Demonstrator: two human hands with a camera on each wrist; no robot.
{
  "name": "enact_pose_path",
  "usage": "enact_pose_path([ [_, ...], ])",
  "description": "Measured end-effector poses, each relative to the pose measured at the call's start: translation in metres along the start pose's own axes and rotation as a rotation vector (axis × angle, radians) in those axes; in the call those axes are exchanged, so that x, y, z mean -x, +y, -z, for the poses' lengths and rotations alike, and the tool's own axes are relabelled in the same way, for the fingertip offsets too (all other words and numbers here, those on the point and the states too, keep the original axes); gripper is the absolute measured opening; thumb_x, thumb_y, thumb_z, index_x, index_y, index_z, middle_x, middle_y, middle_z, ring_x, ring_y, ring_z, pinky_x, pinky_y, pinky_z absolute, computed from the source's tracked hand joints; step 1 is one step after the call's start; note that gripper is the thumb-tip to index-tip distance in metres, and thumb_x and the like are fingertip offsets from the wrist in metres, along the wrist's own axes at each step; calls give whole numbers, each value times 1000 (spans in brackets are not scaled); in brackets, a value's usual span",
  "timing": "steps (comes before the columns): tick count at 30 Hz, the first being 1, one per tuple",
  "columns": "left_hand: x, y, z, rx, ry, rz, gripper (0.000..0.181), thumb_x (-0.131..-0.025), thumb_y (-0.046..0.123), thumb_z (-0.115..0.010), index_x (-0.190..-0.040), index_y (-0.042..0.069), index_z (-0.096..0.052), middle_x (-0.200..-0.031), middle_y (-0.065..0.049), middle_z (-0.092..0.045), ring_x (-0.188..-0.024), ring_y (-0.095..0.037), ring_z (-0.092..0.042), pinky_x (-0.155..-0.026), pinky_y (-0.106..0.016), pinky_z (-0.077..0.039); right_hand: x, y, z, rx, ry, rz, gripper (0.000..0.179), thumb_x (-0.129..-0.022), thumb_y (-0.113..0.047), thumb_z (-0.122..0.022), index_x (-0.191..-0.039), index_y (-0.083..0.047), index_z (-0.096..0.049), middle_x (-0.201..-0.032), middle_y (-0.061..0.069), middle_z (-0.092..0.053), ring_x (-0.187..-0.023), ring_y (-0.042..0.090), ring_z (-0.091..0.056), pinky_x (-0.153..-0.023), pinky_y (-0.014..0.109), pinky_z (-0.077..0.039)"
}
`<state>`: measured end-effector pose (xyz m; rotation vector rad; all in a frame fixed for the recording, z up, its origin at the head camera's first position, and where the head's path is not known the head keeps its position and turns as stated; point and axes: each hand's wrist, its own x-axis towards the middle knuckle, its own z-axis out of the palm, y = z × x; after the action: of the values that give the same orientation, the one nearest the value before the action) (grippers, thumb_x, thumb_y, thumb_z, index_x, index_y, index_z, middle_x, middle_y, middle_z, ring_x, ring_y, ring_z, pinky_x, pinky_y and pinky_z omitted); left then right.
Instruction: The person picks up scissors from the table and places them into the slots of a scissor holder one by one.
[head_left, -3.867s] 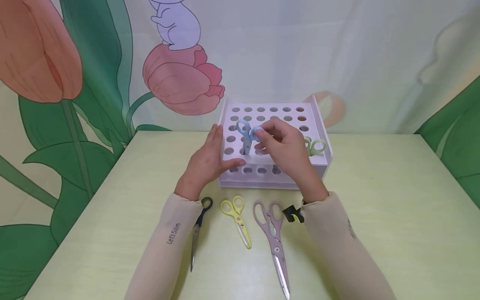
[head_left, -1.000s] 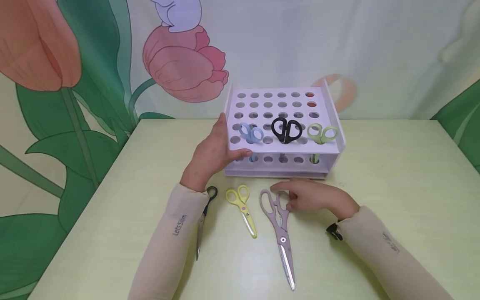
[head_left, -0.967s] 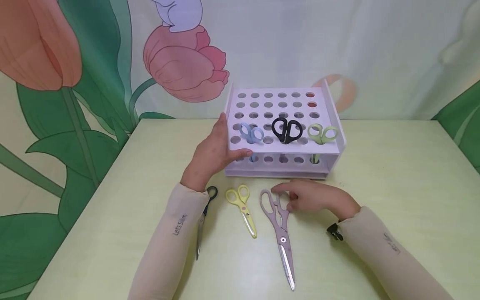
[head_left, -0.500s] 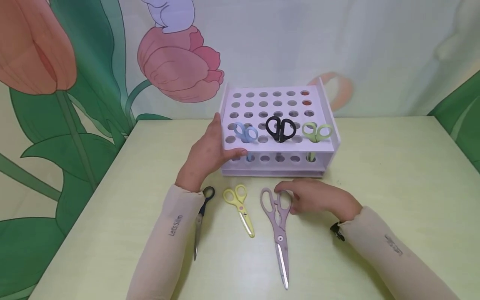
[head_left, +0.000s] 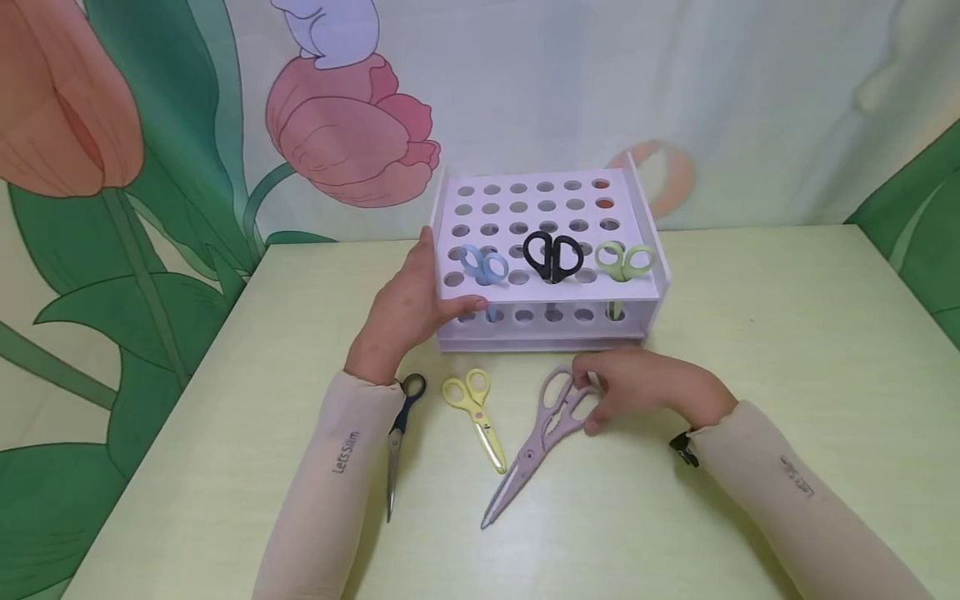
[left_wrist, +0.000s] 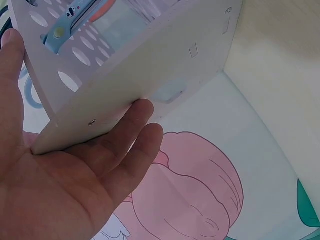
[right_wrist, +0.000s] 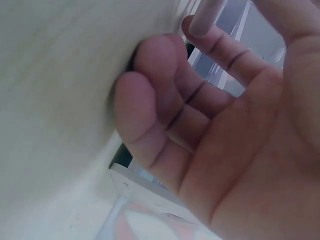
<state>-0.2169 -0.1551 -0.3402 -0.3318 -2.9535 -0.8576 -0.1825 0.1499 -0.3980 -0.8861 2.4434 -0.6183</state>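
Note:
My left hand (head_left: 402, 300) holds the left front corner of a white rack (head_left: 551, 290) with rows of round holes. In the left wrist view the rack's side panel (left_wrist: 150, 75) lies between thumb and fingers. My right hand (head_left: 637, 385) grips one handle loop of large mauve kitchen scissors (head_left: 529, 455), whose blades point toward the front left. A bit of that handle (right_wrist: 206, 19) shows in the right wrist view. In the rack's front part stand light blue scissors (head_left: 482, 265), black-handled scissors (head_left: 552, 257) and light green scissors (head_left: 625, 262), handles up.
Yellow scissors (head_left: 477, 419) lie flat on the table (head_left: 795, 350), left of the mauve ones. Scissors with dark blue handles (head_left: 397, 442) lie beside the left sleeve, partly covered by it. Behind the table hangs a backdrop with printed flowers (head_left: 352, 129).
The light blue scissors, earlier in my right hand, stand in the rack. My right hand has moved down to the mauve scissors and swung their handles right, blades left. The left hand stays on the rack.

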Motion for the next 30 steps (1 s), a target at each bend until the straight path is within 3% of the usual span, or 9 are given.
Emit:
enact_pose_path([
  [7, -1, 1, -1, -4, -1, 1, 125, -79, 52, -83, -161, 6, 0, -146, -13, -40, -107, -24, -54, -87, -44, -50, 0, 4, 1, -10, -17, 57, 37, -76, -36, -89, -93, -20, -60, -73, -4, -54, -68, 14, -48, -64, 32, -41],
  [16, -1, 0, 0, 4, 5, -12, 122, -78, 51, -84, -160, 9, -4, -142, -12, -42, -105, -24, -54, -87, -43, -50, -4, 1, -3, -110, 15, 104, 29, -80, -27, -86, -101, -20, -69, -73, -5, -56, -66, 12, -50, -60, 28, -42],
  [23, -1, 1, 0, -3, 6, -22, 121, -79, 53, -83, -160, 9, -5, -140, -11, -43, -104, -23, -54, -85, -43, -50, -3, 6, 4, -309, 66, 165, 30, -83, -11, -82, -103, -6, -62, -80, 2, -63, -71, 16, -59, -64, 29, -51],
  [30, 0, 0, 0, -12, -12, 9, 126, -80, 53, -82, -161, 7, 2, -148, -12, -38, -108, -24, -52, -89, -43, -49, 6, 1, 20, -481, 89, 158, 30, -85, -11, -82, -109, -6, -64, -97, 7, -71, -82, 25, -66, -75, 34, -56],
])
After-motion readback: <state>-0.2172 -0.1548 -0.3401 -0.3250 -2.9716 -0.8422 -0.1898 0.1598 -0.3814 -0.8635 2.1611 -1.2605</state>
